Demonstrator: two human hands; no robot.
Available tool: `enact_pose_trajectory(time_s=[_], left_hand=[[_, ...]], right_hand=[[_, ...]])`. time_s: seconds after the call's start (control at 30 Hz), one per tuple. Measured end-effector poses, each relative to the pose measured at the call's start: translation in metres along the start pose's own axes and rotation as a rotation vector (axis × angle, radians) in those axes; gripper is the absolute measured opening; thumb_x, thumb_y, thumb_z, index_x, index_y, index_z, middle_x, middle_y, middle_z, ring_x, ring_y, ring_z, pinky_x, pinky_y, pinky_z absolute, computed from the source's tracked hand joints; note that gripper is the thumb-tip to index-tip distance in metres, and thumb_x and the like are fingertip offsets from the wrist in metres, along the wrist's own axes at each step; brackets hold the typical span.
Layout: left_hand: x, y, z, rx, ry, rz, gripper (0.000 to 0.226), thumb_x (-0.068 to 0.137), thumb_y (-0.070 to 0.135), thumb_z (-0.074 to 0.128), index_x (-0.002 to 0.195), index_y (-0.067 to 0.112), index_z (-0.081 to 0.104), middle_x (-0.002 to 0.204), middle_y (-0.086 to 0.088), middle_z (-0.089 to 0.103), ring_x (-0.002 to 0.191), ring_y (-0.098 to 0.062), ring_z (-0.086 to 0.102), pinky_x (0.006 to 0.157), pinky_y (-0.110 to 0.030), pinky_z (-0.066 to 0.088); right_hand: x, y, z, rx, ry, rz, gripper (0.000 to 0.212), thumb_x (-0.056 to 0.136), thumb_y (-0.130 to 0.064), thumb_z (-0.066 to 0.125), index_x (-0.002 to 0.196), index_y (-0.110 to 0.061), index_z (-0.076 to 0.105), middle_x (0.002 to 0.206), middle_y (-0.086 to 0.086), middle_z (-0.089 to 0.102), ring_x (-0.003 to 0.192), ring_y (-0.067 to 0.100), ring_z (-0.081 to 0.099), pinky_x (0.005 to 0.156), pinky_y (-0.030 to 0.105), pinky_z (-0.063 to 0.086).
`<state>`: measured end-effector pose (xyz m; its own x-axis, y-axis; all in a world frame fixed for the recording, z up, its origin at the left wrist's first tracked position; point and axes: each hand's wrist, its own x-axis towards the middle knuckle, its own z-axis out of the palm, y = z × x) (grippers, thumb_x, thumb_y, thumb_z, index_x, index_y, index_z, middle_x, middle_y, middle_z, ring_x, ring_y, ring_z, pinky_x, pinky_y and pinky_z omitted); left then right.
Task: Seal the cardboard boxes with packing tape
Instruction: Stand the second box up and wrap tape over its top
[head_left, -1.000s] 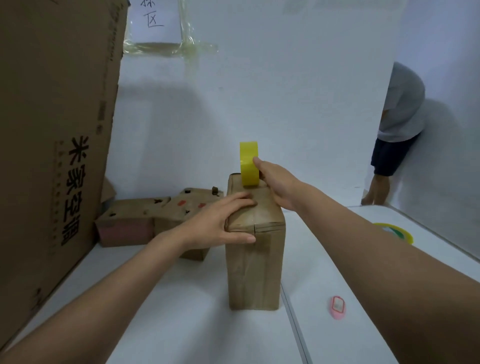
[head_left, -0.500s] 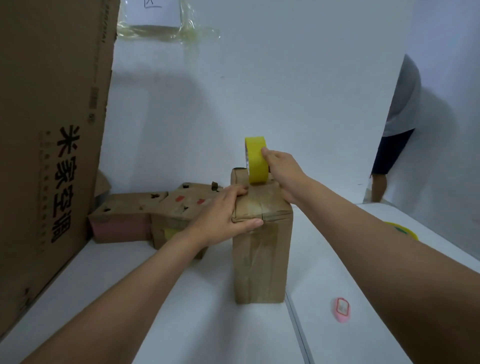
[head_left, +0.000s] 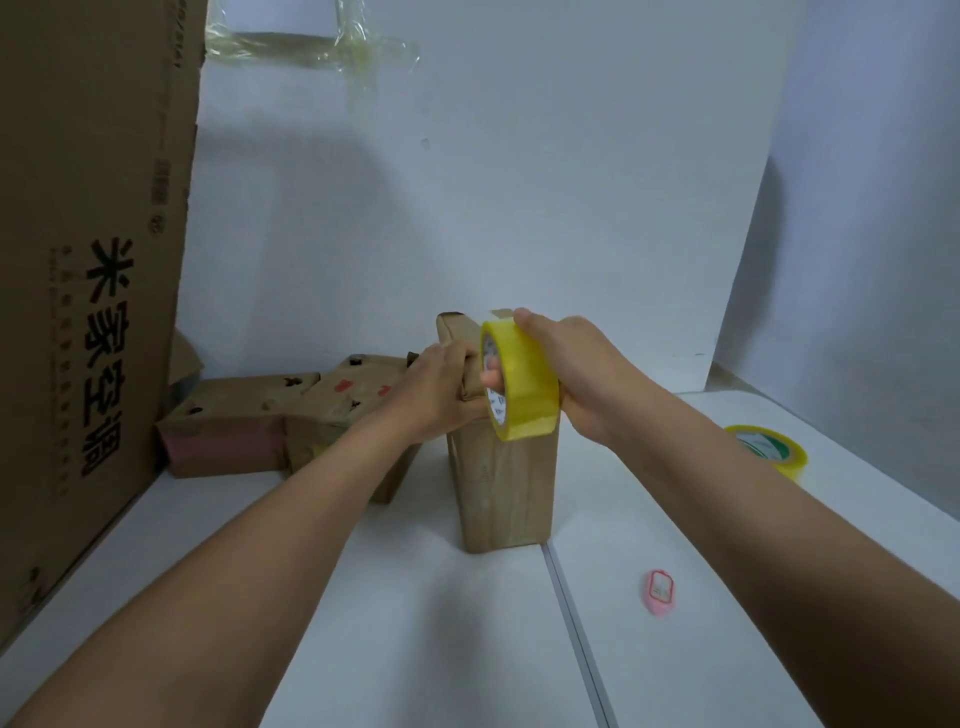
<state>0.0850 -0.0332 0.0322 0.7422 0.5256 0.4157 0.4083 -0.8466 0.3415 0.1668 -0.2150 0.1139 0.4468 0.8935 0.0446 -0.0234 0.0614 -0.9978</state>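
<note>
A tall brown cardboard box (head_left: 501, 493) stands upright in the middle of the white table (head_left: 415, 649). My right hand (head_left: 576, 374) grips a yellow roll of packing tape (head_left: 524, 384), fingers through its core, at the near top edge of the box. My left hand (head_left: 436, 395) grips the top left edge of the box, thumb on the front face. The box top is mostly hidden behind the roll and hands.
A very large printed carton (head_left: 88, 260) stands along the left. Two low taped boxes (head_left: 244, 426) lie behind my left arm. A second tape roll (head_left: 769, 449) lies at right, a small pink object (head_left: 660, 592) near front right. White wall panels stand behind.
My right hand has drawn the tape roll from the far top edge of the box toward me to the near top edge. The person at the right is out of view.
</note>
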Motion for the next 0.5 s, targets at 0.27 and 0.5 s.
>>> enact_pose_trajectory(time_s=[0.27,0.5], left_hand=[[0.005,0.003,0.005,0.026,0.023,-0.065,0.073,0.08,0.054,0.07,0.138,0.02,0.04,0.13,-0.004,0.048,0.12,-0.021,0.045,0.098,-0.037,0.042],[0.006,0.001,0.006,0.02,0.029,-0.086,0.08,0.077,0.064,0.066,0.139,0.022,0.038,0.133,-0.003,0.048,0.123,-0.019,0.043,0.102,-0.038,0.041]], right_hand=[[-0.009,0.041,-0.01,-0.073,0.053,0.056,0.033,0.101,-0.031,0.048,0.09,-0.003,0.064,0.075,0.017,0.073,0.064,0.026,0.072,0.074,0.04,0.057],[-0.008,0.063,-0.011,-0.127,0.096,0.035,0.031,0.101,-0.034,0.046,0.091,-0.01,0.062,0.073,0.01,0.074,0.071,0.027,0.074,0.081,0.045,0.056]])
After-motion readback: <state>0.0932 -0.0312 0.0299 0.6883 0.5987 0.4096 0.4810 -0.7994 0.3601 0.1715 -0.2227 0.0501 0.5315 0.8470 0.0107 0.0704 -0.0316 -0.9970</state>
